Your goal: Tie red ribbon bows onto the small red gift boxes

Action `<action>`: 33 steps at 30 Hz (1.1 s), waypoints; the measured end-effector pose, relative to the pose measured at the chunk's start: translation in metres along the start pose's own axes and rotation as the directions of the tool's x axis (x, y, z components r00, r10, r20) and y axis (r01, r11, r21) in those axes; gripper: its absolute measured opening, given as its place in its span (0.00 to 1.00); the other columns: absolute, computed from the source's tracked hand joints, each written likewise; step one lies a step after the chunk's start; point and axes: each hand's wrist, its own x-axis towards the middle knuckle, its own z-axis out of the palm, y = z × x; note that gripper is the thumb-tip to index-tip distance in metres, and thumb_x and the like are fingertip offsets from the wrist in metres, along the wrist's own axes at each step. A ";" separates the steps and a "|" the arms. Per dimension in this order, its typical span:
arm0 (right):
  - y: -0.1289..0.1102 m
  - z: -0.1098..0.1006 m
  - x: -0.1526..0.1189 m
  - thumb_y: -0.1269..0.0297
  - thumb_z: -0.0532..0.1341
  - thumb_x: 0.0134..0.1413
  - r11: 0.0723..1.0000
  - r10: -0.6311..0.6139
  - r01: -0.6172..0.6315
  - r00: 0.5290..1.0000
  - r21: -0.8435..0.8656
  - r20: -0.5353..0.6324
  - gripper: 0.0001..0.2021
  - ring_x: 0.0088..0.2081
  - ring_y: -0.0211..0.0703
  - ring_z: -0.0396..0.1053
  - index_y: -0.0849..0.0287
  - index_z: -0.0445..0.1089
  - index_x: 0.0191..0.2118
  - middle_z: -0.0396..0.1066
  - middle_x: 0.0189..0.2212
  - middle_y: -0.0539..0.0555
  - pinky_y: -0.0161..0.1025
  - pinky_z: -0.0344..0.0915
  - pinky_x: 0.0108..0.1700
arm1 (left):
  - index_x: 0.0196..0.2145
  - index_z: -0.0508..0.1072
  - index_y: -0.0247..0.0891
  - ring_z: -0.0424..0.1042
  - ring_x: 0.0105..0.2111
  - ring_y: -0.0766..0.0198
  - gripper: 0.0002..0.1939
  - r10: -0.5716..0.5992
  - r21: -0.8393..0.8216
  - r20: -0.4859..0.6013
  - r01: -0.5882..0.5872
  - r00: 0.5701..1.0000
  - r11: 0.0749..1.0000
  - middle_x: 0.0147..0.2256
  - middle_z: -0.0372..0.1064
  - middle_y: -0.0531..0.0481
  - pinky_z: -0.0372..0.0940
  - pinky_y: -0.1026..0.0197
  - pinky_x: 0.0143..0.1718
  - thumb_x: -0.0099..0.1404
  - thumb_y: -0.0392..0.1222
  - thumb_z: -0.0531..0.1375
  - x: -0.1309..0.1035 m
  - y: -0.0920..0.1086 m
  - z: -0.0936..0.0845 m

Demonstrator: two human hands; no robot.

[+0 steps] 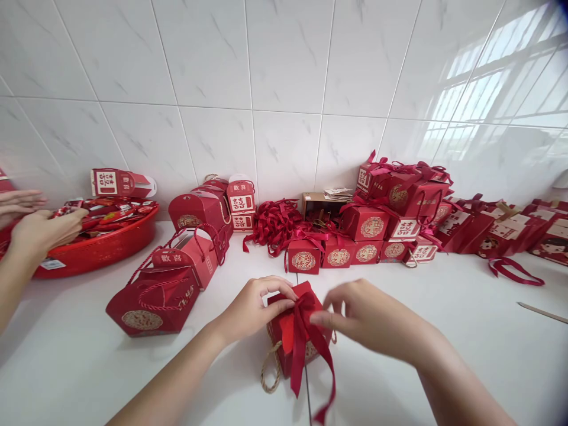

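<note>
Head camera shows the left hand pinching the ribbon bow near its knot, apparently to steady it atop the red box standing on the table between both hands. Whether the right hand, curled alongside, grips ribbon cannot be told.

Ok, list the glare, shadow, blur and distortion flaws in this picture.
Head view: a window reflection glares on the tiled wall, upper right; soft shadows fall on the white table; the right hand looks slightly blurred, as does the lower end of the ribbon; tile lines splay toward the sides; the upper right corner darkens.
</note>
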 end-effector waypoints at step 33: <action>0.043 0.036 0.034 0.69 0.60 0.54 0.877 -0.372 0.319 0.924 0.359 0.089 0.11 0.33 0.38 0.62 0.54 0.73 0.44 0.63 0.35 0.53 0.36 0.63 0.33 | 0.28 0.70 0.41 0.66 0.37 0.60 0.04 0.040 0.509 0.187 -0.132 0.982 0.851 0.30 0.69 0.54 0.59 0.59 0.44 0.61 0.36 0.59 0.019 0.022 -0.025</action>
